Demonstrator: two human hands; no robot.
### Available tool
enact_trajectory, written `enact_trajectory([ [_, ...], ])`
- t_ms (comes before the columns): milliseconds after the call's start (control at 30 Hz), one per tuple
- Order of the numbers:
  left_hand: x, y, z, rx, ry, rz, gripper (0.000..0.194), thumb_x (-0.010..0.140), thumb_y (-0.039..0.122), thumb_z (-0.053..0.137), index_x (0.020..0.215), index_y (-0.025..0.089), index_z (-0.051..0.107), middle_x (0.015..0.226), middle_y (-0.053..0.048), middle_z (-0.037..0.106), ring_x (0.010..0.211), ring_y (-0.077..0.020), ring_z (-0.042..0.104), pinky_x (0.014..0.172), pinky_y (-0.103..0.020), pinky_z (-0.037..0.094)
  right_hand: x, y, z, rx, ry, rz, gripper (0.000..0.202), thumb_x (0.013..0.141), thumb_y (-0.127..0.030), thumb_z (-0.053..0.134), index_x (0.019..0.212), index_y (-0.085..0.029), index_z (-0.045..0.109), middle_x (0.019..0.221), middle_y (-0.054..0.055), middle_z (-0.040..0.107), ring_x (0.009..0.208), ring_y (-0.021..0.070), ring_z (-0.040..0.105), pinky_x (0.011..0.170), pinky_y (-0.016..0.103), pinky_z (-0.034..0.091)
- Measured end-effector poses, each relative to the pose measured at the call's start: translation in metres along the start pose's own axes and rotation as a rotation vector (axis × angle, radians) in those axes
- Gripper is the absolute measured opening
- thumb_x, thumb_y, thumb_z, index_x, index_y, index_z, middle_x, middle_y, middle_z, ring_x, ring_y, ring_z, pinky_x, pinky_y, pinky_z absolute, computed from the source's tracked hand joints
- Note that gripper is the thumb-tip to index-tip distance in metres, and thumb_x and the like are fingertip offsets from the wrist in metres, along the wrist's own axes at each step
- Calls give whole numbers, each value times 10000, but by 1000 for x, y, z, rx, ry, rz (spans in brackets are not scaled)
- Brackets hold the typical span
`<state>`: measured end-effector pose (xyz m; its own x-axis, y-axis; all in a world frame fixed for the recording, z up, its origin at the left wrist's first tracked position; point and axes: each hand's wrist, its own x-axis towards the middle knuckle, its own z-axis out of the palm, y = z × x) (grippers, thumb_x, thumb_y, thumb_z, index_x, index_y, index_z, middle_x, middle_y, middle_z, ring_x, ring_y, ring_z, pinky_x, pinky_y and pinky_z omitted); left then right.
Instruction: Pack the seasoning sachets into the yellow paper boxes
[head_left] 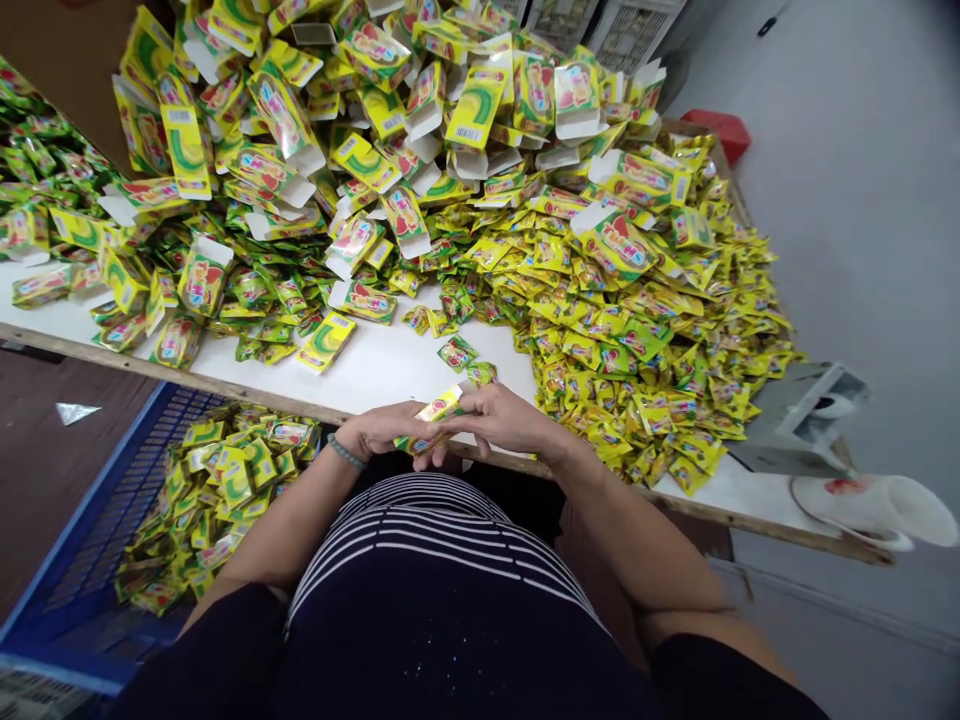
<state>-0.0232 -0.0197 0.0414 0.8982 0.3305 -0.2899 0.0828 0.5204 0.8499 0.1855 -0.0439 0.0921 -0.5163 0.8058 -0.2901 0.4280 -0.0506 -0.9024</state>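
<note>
A small yellow-and-green cardboard box (441,404) is between my two hands, in front of my body at the table's near edge. My left hand (386,428) is closed around it from the left, with a beaded bracelet on the wrist. My right hand (504,418) has its fingers pressed on the box's right end, so part of the box is hidden. Just beyond my fingers lie small green sachets, one sachet (457,352) flat on the white tabletop (390,365). Left of them rests another yellow box (327,341).
A large heap of open-flapped boxes (367,160) covers the far table. Yellow sachets (645,340) pile up at right, green ones (45,150) at far left. A blue crate (82,530) with packed boxes stands below left. A white mug (877,505) lies at the right end.
</note>
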Motion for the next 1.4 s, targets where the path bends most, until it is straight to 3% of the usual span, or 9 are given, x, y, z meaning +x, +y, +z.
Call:
enact_trajectory([
  [100, 3, 5, 8, 271, 300, 79, 755, 735, 780, 568, 1079, 120, 689, 887, -148, 725, 722, -241, 680, 665, -345, 525, 4, 2, -3, 7, 172, 75, 371, 810, -490, 667, 614, -176, 694, 373, -68, 463, 289, 67, 405, 339, 205, 261],
  [233, 2, 17, 26, 1025, 814, 122, 784, 670, 540, 804, 1323, 182, 560, 1195, -155, 667, 1090, -305, 628, 905, -388, 491, 10, -1, -6, -113, 270, 173, 396, 815, -484, 634, 575, -168, 625, 341, -81, 377, 305, 71, 370, 370, 213, 269],
  [400, 3, 16, 30, 1009, 756, -9, 521, 773, 498, 728, 1171, 177, 623, 902, -58, 720, 820, -228, 665, 725, -290, 473, 14, -9, 0, -113, 226, 194, 279, 835, -392, 587, 693, -168, 672, 394, -71, 438, 343, 81, 390, 402, 224, 262],
  [667, 13, -10, 28, 526, 710, 258, 442, 896, 537, 546, 1064, 151, 682, 891, -31, 714, 770, -161, 611, 695, -246, 443, 18, -4, 3, -42, 409, 79, 246, 790, -380, 640, 763, -152, 730, 549, -22, 586, 476, 88, 449, 463, 226, 322],
  [833, 17, -17, 20, 97, 737, 301, 511, 817, 586, 629, 1047, 132, 672, 822, -23, 694, 656, -121, 567, 597, -226, 431, 15, 4, 0, 95, 763, -19, 470, 819, -522, 633, 1112, -158, 678, 870, 48, 703, 582, 107, 541, 537, 244, 451],
  [967, 13, -23, 15, -89, 723, 267, 520, 722, 556, 745, 1020, 137, 667, 840, -28, 711, 663, -120, 597, 632, -233, 471, 16, 23, 27, 178, 565, 45, 439, 805, -563, 628, 968, -161, 692, 741, 34, 678, 576, 132, 560, 516, 256, 467],
  [1100, 6, -27, 5, 64, 805, 180, 541, 773, 631, 642, 949, 123, 699, 757, -44, 708, 633, -151, 604, 604, -259, 476, 23, 38, 56, 179, 567, 93, 349, 832, -516, 597, 781, -175, 648, 619, 1, 617, 513, 126, 550, 476, 245, 451],
  [1267, 6, -12, -5, 700, 947, 189, 594, 735, 521, 734, 1229, 201, 651, 1035, -70, 741, 909, -233, 675, 768, -292, 503, 35, 40, 44, 313, 576, 132, 382, 784, -556, 648, 731, -179, 623, 561, -17, 585, 447, 124, 541, 444, 252, 467],
  [1400, 20, -10, -6, 507, 903, 240, 521, 753, 530, 706, 1129, 170, 687, 993, -87, 750, 888, -231, 683, 774, -301, 520, 40, 45, 36, 435, 636, 43, 388, 811, -576, 644, 852, -191, 661, 614, -23, 579, 489, 117, 522, 444, 241, 441],
])
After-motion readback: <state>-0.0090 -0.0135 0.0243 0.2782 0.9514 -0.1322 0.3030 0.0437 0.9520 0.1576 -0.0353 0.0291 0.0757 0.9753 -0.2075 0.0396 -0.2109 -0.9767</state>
